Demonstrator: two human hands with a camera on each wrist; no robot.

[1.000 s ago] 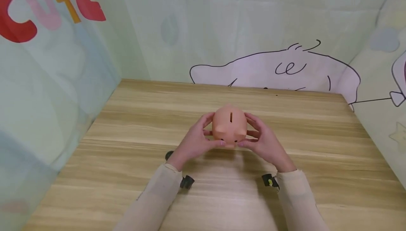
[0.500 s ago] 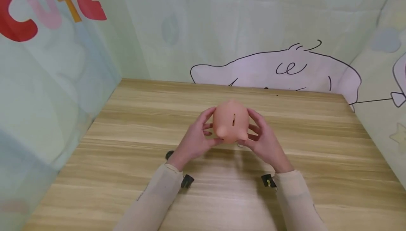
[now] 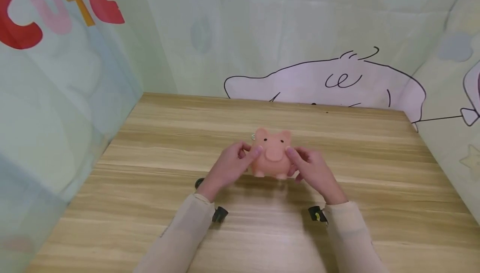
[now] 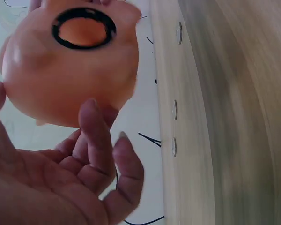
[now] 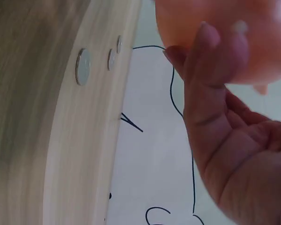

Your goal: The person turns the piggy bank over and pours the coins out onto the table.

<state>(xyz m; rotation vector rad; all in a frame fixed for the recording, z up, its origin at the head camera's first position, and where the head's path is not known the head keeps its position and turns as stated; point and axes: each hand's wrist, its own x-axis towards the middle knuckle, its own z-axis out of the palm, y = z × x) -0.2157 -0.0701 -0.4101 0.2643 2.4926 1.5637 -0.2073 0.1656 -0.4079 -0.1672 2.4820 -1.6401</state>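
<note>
A pink-orange pig-shaped piggy bank is held above the table between both hands, its face and snout toward the head camera. My left hand grips its left side, the thumb on the front and the fingers behind. On the other side, my right hand grips it the same way. Its underside shows a black ring around an orange centre in the left wrist view. Beneath it, several coins lie on the table; one coin peeks out beside the pig's ear. The slot is hidden from the head view.
The wood-grain table meets a printed cloth backdrop at the back and sides. Dark wrist-camera parts stick out from the left sleeve, with similar ones at the right.
The piggy bank has rotated in both hands: its top and slot faced the head camera earlier, and now its face does. A coin near its left ear has come into view.
</note>
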